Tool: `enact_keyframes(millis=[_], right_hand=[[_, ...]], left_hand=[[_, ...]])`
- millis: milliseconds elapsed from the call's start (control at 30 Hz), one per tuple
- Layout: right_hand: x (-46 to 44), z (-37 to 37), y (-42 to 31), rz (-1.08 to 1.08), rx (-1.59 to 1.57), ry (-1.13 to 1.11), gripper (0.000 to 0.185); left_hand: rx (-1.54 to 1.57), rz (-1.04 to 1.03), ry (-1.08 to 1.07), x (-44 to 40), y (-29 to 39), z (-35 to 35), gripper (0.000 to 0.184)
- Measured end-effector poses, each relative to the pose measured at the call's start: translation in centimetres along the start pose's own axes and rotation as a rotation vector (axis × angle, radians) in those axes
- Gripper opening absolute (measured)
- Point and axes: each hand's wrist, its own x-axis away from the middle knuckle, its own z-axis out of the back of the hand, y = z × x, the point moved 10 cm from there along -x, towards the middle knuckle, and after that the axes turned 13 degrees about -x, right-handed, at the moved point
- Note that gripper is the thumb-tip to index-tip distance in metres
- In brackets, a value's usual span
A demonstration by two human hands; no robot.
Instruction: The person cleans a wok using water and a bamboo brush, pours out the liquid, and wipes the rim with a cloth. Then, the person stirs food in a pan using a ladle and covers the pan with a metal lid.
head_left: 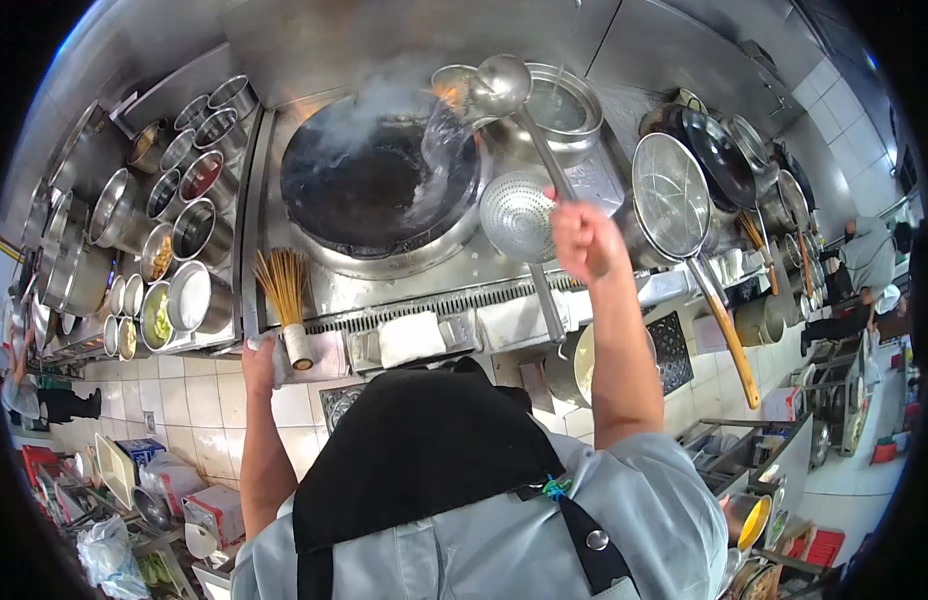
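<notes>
My right hand (pixel 591 240) is closed round the handle of a steel ladle (pixel 504 85), raised over the stove. Clear water (pixel 439 150) streams from the ladle's side into a large black wok (pixel 359 185), which steams. Under the ladle's handle lies a perforated strainer (pixel 519 215). Down at the stove's front left edge, my left hand (pixel 259 365) is closed at a pale cloth (pixel 280 362); its fingers are partly hidden. Right beside it a bamboo wok brush (pixel 281 290) stands with its bristles up.
Several steel pots of ingredients (pixel 189 300) crowd the left side. Behind the strainer stands a round steel pot (pixel 559 105). A wire-mesh skimmer (pixel 671 190) with a wooden handle lies at right. Folded white cloths (pixel 412 338) rest on the front ledge. Other people (pixel 869 265) are far right.
</notes>
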Motion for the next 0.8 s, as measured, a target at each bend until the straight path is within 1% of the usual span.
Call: enact_keyframes(millis=[33,67,100,133,167,200,233,267,300,367,400,433,500,533,567,600,667,700,733,800], right_hand=[[1.7,2.1,0.7,0.150,0.316,0.138,0.035],[3.5,3.8,2.2,0.252,0.682,0.361,0.041],[4.5,7.6,4.2,0.350,0.812,0.364,0.045],[6.3,9.2,6.8,0.376,1.001,0.523,0.047],[7.8,11.4,9.1,0.478,1.073,0.638,0.047],[8.9,13.2,11.2,0.489,1.053,0.654,0.048],[10.0,15.0,13.3,0.500,1.032,0.669,0.049],[10.9,17.3,13.8,0.479,1.213,0.722,0.052],[11.8,21.6,12.8,0.460,1.392,0.775,0.055],[11.7,21.2,12.7,0.383,1.844,0.856,0.063],[11.4,17.2,12.7,0.314,2.115,0.879,0.069],[10.1,11.8,13.6,0.188,2.033,0.911,0.076],[4.2,6.7,16.5,0.485,2.065,0.536,0.073],[0.3,4.7,20.1,0.454,2.026,0.322,0.064],[-3.2,2.5,24.4,0.236,1.882,0.249,0.058],[-6.6,2.3,30.1,-0.004,1.455,0.194,0.057],[-13.4,3.4,39.9,-0.092,1.619,-0.063,0.077],[-14.9,2.2,43.1,-0.090,1.778,-0.049,0.079],[-16.8,4.2,45.5,-0.096,1.883,0.007,0.093],[-16.4,3.8,46.6,-0.288,1.782,0.145,0.097]], left_hand=[[0.005,0.034,-0.033,0.4,0.2,-0.2,0.037],[0.002,0.017,-0.020,0.5,0.2,-0.3,0.037],[-0.002,0.004,0.000,0.5,-0.3,-0.2,0.037],[-0.006,-0.008,0.026,0.4,-0.8,0.2,0.038],[-0.022,-0.002,-0.005,0.4,-0.9,0.1,0.044],[-0.036,0.002,-0.034,0.4,-1.0,0.0,0.051],[-0.076,-0.009,0.012,0.3,-1.0,0.3,0.051],[-0.116,-0.022,0.055,0.3,-1.0,0.4,0.051],[-0.090,-0.011,0.040,0.7,-0.3,0.5,0.051],[-0.056,-0.015,0.012,1.5,1.3,0.6,0.050],[-0.051,-0.029,-0.001,1.6,1.7,0.7,0.049],[-0.045,-0.047,-0.011,1.4,1.3,0.5,0.051],[-0.054,-0.044,-0.004,1.2,0.9,0.6,0.050],[-0.055,-0.045,0.001,1.2,0.9,0.6,0.050],[-0.050,-0.041,-0.010,1.1,0.7,0.5,0.051],[-0.059,-0.030,-0.003,1.1,0.8,0.8,0.051],[-0.063,-0.024,0.014,1.5,1.3,1.1,0.051],[-0.025,-0.060,0.018,0.9,0.2,0.6,0.053],[-0.026,-0.040,0.015,1.3,0.6,0.9,0.054],[-0.039,-0.017,0.016,1.4,0.9,1.2,0.057]])
